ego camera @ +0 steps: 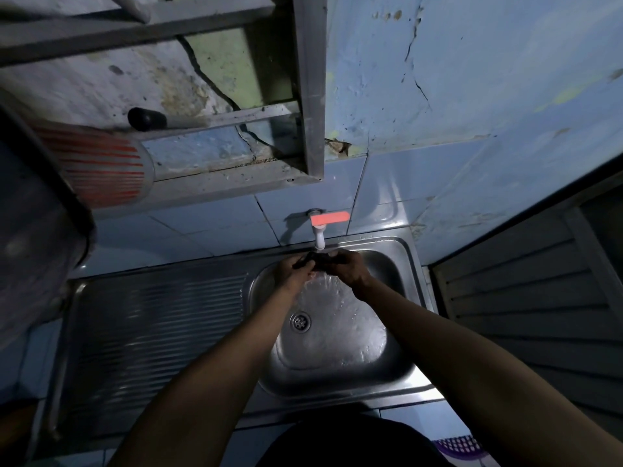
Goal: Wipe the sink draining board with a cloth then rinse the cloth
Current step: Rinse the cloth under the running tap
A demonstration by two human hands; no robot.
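A small dark cloth [317, 260] is bunched between both hands directly under the white tap spout [318, 238] with its red lever [330, 218]. My left hand [292, 270] grips the cloth's left end and my right hand [348, 267] grips its right end, over the back of the steel sink basin [387, 274]. Water runs down and splashes across the basin floor around the drain [300, 321]. The ribbed draining board [155, 335] lies to the left of the basin, with nothing on it.
A metal wall rack [308, 96] hangs above the sink, holding a dark-handled utensil [146, 119] and a red-striped cup [101, 170]. A large dark pot [37, 210] looms at the left. A louvred panel [526, 298] stands at the right. Blue tiles back the sink.
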